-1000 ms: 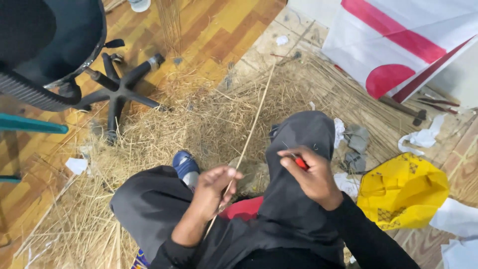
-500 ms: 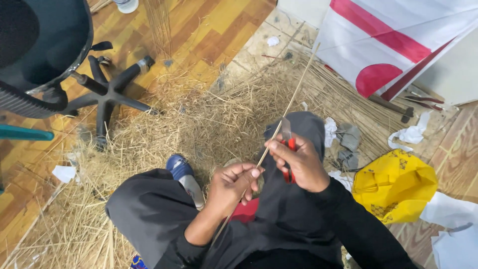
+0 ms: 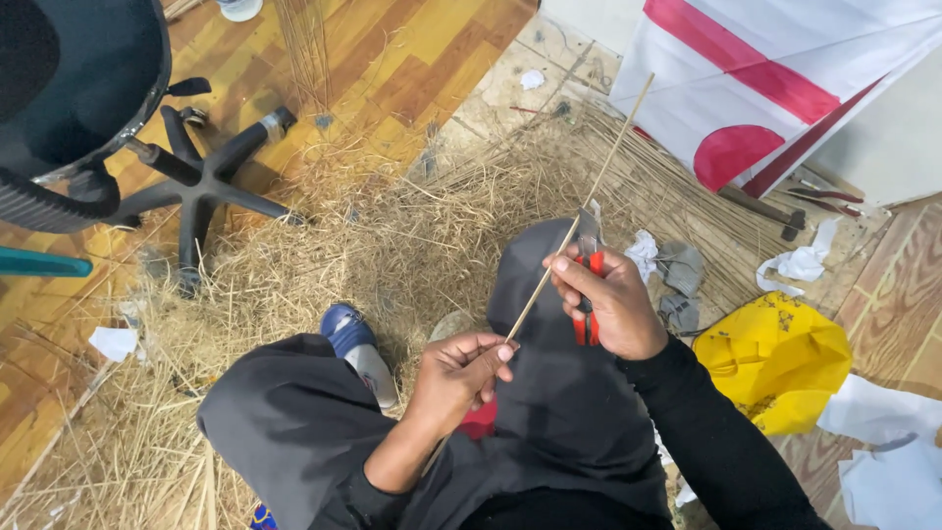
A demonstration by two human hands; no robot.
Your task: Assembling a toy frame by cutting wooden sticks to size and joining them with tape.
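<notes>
A person seated on a straw-strewn floor [image 3: 294, 265] pinches a long thin reed stalk [image 3: 579, 221] in the left hand [image 3: 456, 378], fingers closed on its lower end, while the right hand [image 3: 608, 304] is clamped around red-handled pliers [image 3: 587, 294] set against the stalk's middle. The stalk runs from the lap toward one o'clock, its tip near a red-and-white sheet [image 3: 775, 88]. The blade sits close to the thumb; a slip along the smooth stem could nick it. Too hard a squeeze might split the brittle stalk. A yellow bag [image 3: 775, 358] lies at three o'clock.
</notes>
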